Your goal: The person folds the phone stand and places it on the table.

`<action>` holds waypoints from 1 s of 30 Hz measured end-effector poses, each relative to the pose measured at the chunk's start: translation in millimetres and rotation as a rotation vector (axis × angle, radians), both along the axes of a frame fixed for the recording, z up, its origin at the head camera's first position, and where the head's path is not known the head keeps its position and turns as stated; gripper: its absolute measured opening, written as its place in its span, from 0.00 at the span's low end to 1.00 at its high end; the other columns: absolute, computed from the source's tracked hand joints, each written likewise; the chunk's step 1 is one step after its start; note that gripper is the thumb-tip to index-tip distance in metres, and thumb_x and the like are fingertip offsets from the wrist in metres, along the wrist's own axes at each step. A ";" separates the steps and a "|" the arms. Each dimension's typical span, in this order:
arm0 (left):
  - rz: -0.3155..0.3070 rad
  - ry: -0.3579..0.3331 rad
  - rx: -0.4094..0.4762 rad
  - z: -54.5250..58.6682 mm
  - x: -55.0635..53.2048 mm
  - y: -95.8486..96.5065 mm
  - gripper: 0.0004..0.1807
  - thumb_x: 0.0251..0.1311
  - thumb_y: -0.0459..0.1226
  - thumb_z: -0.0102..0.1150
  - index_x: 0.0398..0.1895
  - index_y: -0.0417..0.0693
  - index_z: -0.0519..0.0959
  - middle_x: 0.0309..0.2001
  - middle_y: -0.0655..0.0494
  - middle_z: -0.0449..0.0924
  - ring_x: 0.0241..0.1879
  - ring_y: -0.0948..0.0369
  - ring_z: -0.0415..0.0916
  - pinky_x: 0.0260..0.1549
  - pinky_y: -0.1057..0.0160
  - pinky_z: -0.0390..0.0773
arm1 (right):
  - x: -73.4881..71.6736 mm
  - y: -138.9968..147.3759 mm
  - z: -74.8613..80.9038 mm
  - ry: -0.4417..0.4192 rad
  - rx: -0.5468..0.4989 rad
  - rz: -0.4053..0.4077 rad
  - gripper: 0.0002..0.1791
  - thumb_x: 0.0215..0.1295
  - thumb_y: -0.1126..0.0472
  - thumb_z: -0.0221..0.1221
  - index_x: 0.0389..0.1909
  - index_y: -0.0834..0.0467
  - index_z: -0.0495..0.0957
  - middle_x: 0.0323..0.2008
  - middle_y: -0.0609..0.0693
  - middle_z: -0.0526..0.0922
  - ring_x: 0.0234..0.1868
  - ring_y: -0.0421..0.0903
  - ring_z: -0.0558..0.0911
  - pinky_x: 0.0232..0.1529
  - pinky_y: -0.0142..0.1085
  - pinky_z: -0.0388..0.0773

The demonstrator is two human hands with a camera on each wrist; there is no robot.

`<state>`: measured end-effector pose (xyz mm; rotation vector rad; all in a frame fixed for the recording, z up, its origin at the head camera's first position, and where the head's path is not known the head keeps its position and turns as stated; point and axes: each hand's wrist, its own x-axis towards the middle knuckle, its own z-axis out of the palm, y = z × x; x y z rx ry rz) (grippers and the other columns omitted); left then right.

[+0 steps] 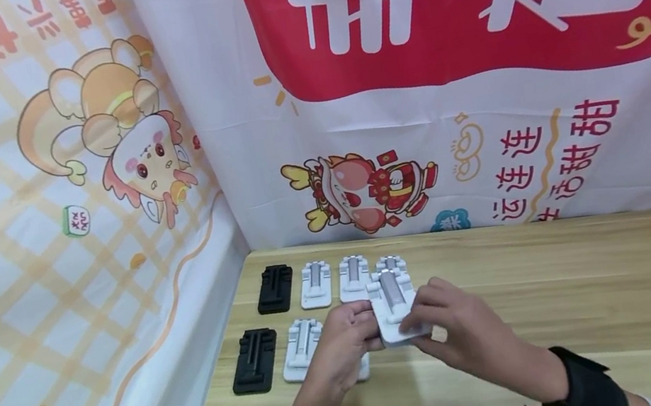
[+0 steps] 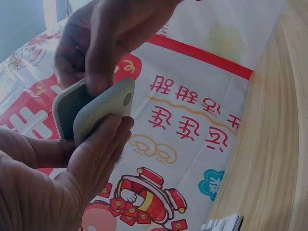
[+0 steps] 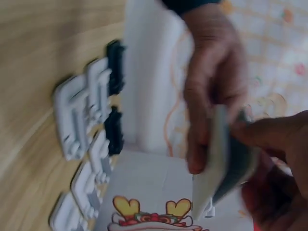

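Note:
A white folding phone stand point(image 1: 394, 313) is held up above the table between both hands. My left hand point(image 1: 345, 343) grips it by its left side, thumb and fingers on opposite faces. From the right, my right hand point(image 1: 471, 322) pinches the lower right corner. In the left wrist view the stand's plate point(image 2: 107, 108) is tilted away from a second panel point(image 2: 67, 110), with right-hand fingers at the gap between them. The right wrist view shows the same stand point(image 3: 216, 163) edge-on and blurred.
A back row on the wooden table point(image 1: 575, 305) has a black stand point(image 1: 274, 288) and several white ones point(image 1: 315, 284). In front lie another black stand point(image 1: 254, 361), a white one point(image 1: 302, 348) and one mostly hidden behind my left hand. Printed cloth point(image 1: 246, 194) borders the table.

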<state>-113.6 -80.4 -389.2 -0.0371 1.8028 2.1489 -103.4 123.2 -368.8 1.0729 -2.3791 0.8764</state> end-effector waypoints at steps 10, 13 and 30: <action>-0.036 0.010 0.013 2.9 3.1 1.9 0.22 0.65 0.29 0.51 0.61 0.26 0.68 0.49 0.38 0.82 0.43 0.52 0.83 0.39 0.61 0.84 | -22.3 12.8 15.4 -1.204 -0.410 -0.097 0.31 0.67 0.50 0.57 0.61 0.66 0.64 0.51 0.60 0.75 0.46 0.49 0.79 0.50 0.41 0.80; -0.053 0.019 0.026 2.5 4.5 3.8 0.22 0.65 0.28 0.51 0.60 0.25 0.69 0.49 0.37 0.82 0.43 0.53 0.83 0.37 0.62 0.85 | -24.4 16.1 11.3 -1.369 -0.477 -0.004 0.32 0.70 0.51 0.54 0.64 0.70 0.61 0.53 0.61 0.75 0.47 0.50 0.79 0.53 0.43 0.78; -0.124 -0.060 0.219 10.3 3.9 -3.4 0.23 0.68 0.32 0.44 0.61 0.22 0.65 0.48 0.36 0.80 0.42 0.52 0.82 0.45 0.55 0.83 | -27.4 25.3 9.4 -1.420 -0.496 0.058 0.33 0.68 0.51 0.56 0.63 0.70 0.61 0.52 0.59 0.76 0.48 0.51 0.79 0.55 0.45 0.77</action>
